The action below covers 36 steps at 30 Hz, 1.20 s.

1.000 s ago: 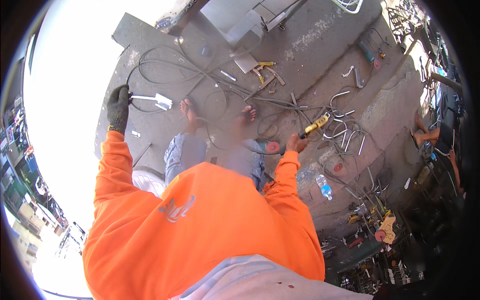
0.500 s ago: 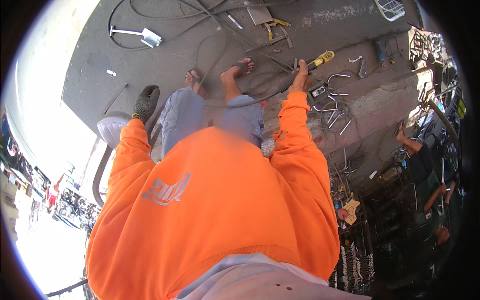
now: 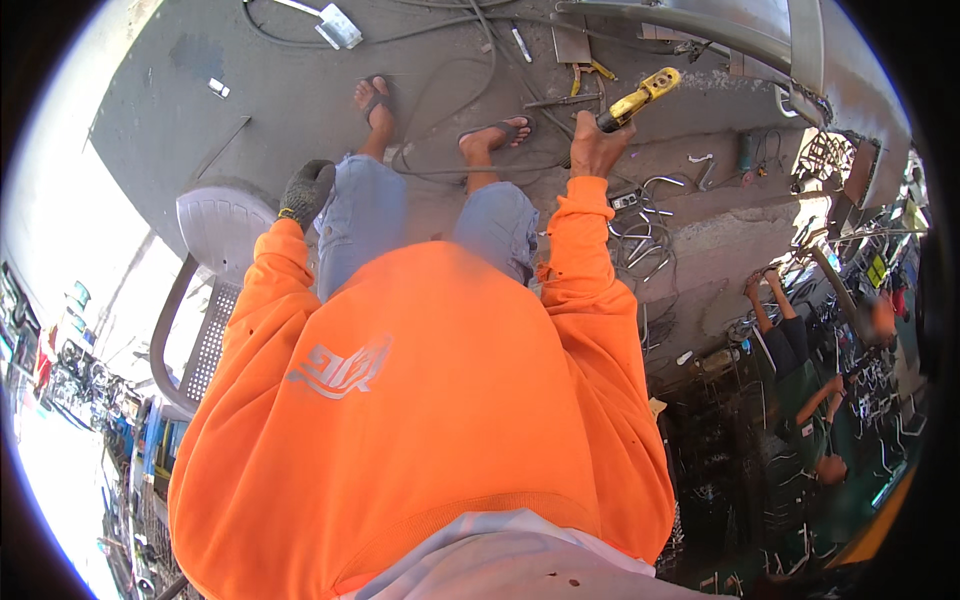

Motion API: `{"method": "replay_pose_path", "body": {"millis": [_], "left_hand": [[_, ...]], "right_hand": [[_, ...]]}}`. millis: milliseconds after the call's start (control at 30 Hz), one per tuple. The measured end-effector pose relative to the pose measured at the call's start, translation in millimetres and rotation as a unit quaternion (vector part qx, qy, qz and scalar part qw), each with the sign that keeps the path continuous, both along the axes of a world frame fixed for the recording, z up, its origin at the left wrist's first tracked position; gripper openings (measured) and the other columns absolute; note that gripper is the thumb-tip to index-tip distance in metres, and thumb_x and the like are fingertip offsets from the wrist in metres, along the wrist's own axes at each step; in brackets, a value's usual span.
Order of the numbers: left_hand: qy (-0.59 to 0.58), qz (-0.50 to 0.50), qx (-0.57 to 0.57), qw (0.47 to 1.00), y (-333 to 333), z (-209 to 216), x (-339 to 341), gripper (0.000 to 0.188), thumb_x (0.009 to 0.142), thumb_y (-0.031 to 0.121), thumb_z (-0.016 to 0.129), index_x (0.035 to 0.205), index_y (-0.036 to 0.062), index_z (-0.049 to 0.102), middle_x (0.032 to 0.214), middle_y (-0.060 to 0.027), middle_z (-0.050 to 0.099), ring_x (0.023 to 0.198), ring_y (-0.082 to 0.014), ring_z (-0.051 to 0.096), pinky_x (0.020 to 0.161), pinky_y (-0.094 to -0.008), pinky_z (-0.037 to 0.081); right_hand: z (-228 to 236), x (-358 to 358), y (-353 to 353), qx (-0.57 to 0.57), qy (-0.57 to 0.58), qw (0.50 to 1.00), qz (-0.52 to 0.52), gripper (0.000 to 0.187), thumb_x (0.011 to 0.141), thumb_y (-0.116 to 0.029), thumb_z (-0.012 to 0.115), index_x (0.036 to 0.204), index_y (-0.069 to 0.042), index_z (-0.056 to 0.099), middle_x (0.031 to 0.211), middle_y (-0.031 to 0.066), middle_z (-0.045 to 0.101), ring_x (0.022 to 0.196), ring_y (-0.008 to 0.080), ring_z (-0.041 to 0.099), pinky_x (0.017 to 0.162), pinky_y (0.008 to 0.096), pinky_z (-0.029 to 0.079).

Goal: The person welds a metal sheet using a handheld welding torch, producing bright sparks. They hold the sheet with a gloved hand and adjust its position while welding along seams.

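Observation:
A yellow welding electrode holder (image 3: 643, 95) with a black grip is held in my bare right hand (image 3: 598, 146), its jaw end pointing up and to the right. My fingers are wrapped round the grip. On my left hand (image 3: 308, 190) is a dark grey knitted glove. It hangs beside my left knee, close to a pale plastic chair (image 3: 222, 225), with its fingers curled together and no object visible in them. The palm side of the glove is hidden.
A curved grey metal frame (image 3: 735, 38) stands at the far right. Cables (image 3: 488, 60) snake over the floor near my sandalled feet. Pliers-like tools (image 3: 590, 72) lie beyond them. Bent metal tubes (image 3: 640, 240) lie right of my arm. Another person (image 3: 800, 370) is at the right.
My view has shifted, bringing the metal frame in at the upper right. The electrode holder has risen in the picture with my right hand. My feet have moved; my left hand remains beside the knee.

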State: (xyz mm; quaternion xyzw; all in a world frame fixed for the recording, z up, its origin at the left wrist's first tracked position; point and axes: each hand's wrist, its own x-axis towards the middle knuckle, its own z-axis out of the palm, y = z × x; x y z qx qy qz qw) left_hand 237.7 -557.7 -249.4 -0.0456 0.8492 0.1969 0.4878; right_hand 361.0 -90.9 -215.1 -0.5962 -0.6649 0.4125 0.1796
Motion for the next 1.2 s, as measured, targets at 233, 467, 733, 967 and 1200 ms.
{"method": "replay_pose_path", "body": {"millis": [233, 467, 733, 967, 1200], "left_hand": [[-0.064, 0.237, 0.053, 0.968, -53.9, -14.0, -37.3, 0.048, 0.100, 0.034, 0.063, 0.134, -0.0003, 0.063, 0.117, -0.0137, 0.069, 0.096, -0.0218, 0.069, 0.082, -0.0352, 0.058], [-0.057, 0.251, 0.021, 0.966, -66.9, -32.2, -63.9, 0.041, 0.095, 0.033, 0.066, 0.122, 0.0026, 0.068, 0.097, -0.0099, 0.071, 0.067, -0.0178, 0.066, 0.059, -0.0337, 0.056], [-0.035, 0.032, 0.576, 0.816, 149.1, 280.8, -178.4, 0.038, 0.106, 0.027, 0.058, 0.137, 0.0049, 0.061, 0.128, -0.0122, 0.068, 0.102, -0.0185, 0.066, 0.084, -0.0347, 0.053], [-0.012, -0.189, 0.902, 0.388, 224.0, 585.5, -108.4, 0.035, 0.105, 0.026, 0.059, 0.131, 0.0037, 0.062, 0.124, -0.0118, 0.067, 0.102, -0.0224, 0.066, 0.085, -0.0406, 0.053], [-0.060, -0.192, 0.909, 0.365, 271.1, 620.3, -25.5, 0.035, 0.104, 0.027, 0.060, 0.130, 0.0033, 0.062, 0.123, -0.0120, 0.067, 0.102, -0.0233, 0.066, 0.085, -0.0415, 0.053]], "right_hand": [[18.7, -18.6, -75.9, -0.342, 0.213, 0.899, -0.170, 0.026, 0.081, -0.015, 0.066, 0.101, 0.000, 0.059, 0.089, 0.0078, 0.060, 0.080, 0.0206, 0.061, 0.082, 0.0365, 0.052], [19.1, -8.0, -181.9, -0.314, 0.129, 0.935, -0.101, 0.034, 0.077, -0.025, 0.066, 0.099, 0.001, 0.062, 0.082, 0.0064, 0.060, 0.076, 0.0202, 0.058, 0.073, 0.0350, 0.050], [96.6, 0.5, -211.1, -0.221, 0.196, 0.950, -0.100, 0.042, 0.074, -0.024, 0.067, 0.105, 0.002, 0.059, 0.088, 0.0073, 0.058, 0.077, 0.0186, 0.054, 0.069, 0.0340, 0.047], [156.3, 24.7, -116.2, -0.166, 0.255, 0.944, -0.130, 0.038, 0.074, -0.025, 0.067, 0.098, 0.002, 0.056, 0.083, 0.0060, 0.052, 0.074, 0.0188, 0.047, 0.066, 0.0363, 0.044], [177.4, 109.7, -58.7, -0.098, 0.285, 0.932, -0.201, 0.030, 0.075, -0.025, 0.065, 0.092, -0.001, 0.060, 0.085, 0.0073, 0.061, 0.073, 0.0187, 0.055, 0.071, 0.0333, 0.045]]}}
